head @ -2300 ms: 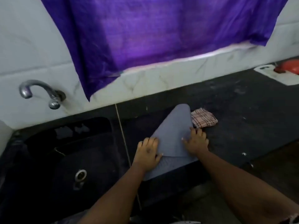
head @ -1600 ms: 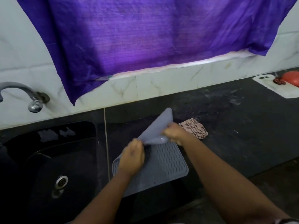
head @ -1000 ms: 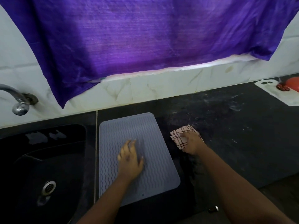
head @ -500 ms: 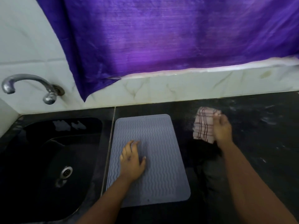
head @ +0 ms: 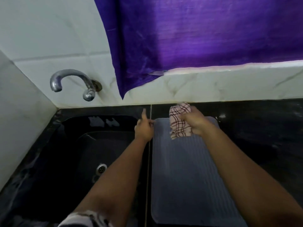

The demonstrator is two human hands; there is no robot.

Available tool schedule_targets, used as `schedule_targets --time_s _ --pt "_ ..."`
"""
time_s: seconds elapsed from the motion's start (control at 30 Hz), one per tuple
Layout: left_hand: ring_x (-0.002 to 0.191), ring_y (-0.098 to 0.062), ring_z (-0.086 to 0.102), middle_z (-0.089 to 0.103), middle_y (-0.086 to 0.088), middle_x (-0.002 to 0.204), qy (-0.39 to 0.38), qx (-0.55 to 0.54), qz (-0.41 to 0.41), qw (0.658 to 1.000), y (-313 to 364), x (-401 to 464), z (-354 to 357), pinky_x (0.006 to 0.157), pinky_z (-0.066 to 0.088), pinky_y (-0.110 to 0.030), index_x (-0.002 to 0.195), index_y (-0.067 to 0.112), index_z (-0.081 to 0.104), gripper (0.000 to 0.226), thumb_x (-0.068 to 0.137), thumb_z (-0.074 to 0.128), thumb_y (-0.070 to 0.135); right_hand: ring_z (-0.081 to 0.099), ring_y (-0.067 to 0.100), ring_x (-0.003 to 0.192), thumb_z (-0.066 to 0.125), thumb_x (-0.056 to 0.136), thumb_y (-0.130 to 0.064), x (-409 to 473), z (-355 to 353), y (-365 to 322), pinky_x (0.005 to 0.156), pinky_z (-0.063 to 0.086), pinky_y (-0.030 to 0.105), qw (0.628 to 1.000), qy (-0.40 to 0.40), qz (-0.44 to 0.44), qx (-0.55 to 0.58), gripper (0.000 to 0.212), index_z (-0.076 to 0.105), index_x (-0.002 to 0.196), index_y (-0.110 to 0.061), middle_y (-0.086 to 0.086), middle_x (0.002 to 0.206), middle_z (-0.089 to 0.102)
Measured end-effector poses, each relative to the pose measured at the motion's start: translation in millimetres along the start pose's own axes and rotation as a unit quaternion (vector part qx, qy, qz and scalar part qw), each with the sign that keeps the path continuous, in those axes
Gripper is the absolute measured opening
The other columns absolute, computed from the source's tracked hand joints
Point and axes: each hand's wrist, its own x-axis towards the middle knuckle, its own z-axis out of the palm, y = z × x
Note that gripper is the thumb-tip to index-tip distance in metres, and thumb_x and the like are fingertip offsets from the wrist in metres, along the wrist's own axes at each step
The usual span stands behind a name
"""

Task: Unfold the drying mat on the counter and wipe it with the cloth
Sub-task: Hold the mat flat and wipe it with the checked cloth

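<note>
From my remote seat, the purple curtain fills the wall above the black counter, and the black sink sits just left of the drying mat. The mat lies fully unfolded and flat beside the sink, its long left edge along the counter seam. Half a second ago my left hand was pressed flat on the mat; now it has moved to the mat's far left corner, index finger extended, holding nothing I can make out. My right hand has brought the checked cloth over from the bare counter and clutches it bunched on the mat's far end. Open counter remains right of the mat.
</note>
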Motion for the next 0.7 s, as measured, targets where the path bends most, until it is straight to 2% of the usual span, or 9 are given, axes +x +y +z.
schedule_targets --time_s 0.07,0.13,0.2,0.27,0.4,0.47,0.6,0.67,0.7 --pt "0.122 -0.022 0.045 0.072 0.009 0.111 0.003 0.048 0.028 0.998 0 41 1 0.098 0.039 -0.038 0.154 0.017 -0.002 0.083 0.093 0.054 0.017 0.062 0.022 0.101 0.053 0.089 0.003 23 34 -1 0.088 0.050 0.027 0.975 0.069 -0.147 -0.154 0.041 0.055 0.129 -0.007 0.006 0.111 0.064" --pt "0.123 -0.025 0.043 0.069 0.002 0.115 -0.066 0.122 0.052 0.989 -8 70 5 0.099 0.039 -0.039 0.154 0.020 -0.007 0.089 0.092 0.057 0.022 0.060 0.027 0.113 0.045 0.093 0.003 49 58 15 0.104 0.046 0.041 0.938 0.066 -0.233 -0.247 0.040 0.060 0.128 -0.007 0.013 0.122 0.064" --pt "0.122 -0.030 0.043 0.064 -0.010 0.120 -0.122 0.178 0.078 0.973 -22 83 13 0.098 0.037 -0.040 0.154 0.023 -0.007 0.093 0.089 0.059 0.025 0.040 0.034 0.136 0.040 0.097 -0.012 70 79 45 0.114 0.029 0.051 0.852 0.090 -0.206 -0.473 0.044 0.051 0.138 -0.023 0.010 0.143 0.051" --pt "0.120 -0.029 0.043 0.064 -0.009 0.121 -0.129 0.186 0.099 0.969 -33 87 19 0.095 0.035 -0.039 0.154 0.027 -0.003 0.090 0.088 0.058 0.026 0.020 0.035 0.146 0.036 0.098 -0.019 79 95 75 0.119 0.012 0.057 0.783 0.080 -0.165 -0.594 0.052 0.031 0.149 -0.029 0.008 0.156 0.034" --pt "0.114 -0.023 0.042 0.069 0.007 0.116 -0.076 0.180 0.140 0.971 -45 88 22 0.085 0.026 -0.035 0.153 0.033 0.013 0.079 0.088 0.056 0.032 0.010 0.032 0.149 0.040 0.097 -0.016 82 107 92 0.117 0.008 0.059 0.770 0.070 -0.152 -0.615 0.063 0.015 0.154 -0.025 0.005 0.161 0.021" --pt "0.112 -0.021 0.042 0.071 0.011 0.108 -0.059 0.151 0.118 0.980 -41 86 25 0.083 0.022 -0.033 0.152 0.034 0.021 0.070 0.090 0.056 0.035 0.012 0.033 0.148 0.041 0.098 -0.029 74 102 89 0.116 0.011 0.060 0.742 0.036 -0.127 -0.657 0.060 0.016 0.153 -0.026 0.008 0.160 0.022" --pt "0.110 -0.021 0.041 0.071 0.008 0.101 -0.055 0.146 0.088 0.984 -31 84 31 0.079 0.019 -0.032 0.150 0.034 0.028 0.065 0.092 0.057 0.037 0.002 0.034 0.147 0.040 0.094 -0.042 -3 94 118 0.113 0.004 0.065 0.753 -0.037 -0.076 -0.652 0.058 0.017 0.147 -0.036 0.001 0.157 0.014" --pt "0.113 -0.022 0.040 0.070 0.004 0.104 -0.058 0.149 0.076 0.984 -28 84 31 0.084 0.022 -0.034 0.150 0.033 0.029 0.065 0.092 0.059 0.035 0.013 0.031 0.146 0.040 0.096 -0.039 -42 101 131 0.114 0.012 0.062 0.766 -0.079 -0.006 -0.638 0.054 0.025 0.147 -0.031 0.001 0.154 0.021" --pt "0.114 -0.023 0.040 0.070 0.002 0.106 -0.058 0.149 0.074 0.984 -26 83 31 0.088 0.024 -0.035 0.150 0.031 0.030 0.065 0.092 0.059 0.033 0.035 0.027 0.139 0.041 0.098 -0.035 -51 103 125 0.112 0.028 0.055 0.789 -0.093 0.042 -0.606 0.045 0.040 0.141 -0.022 0.006 0.147 0.039"
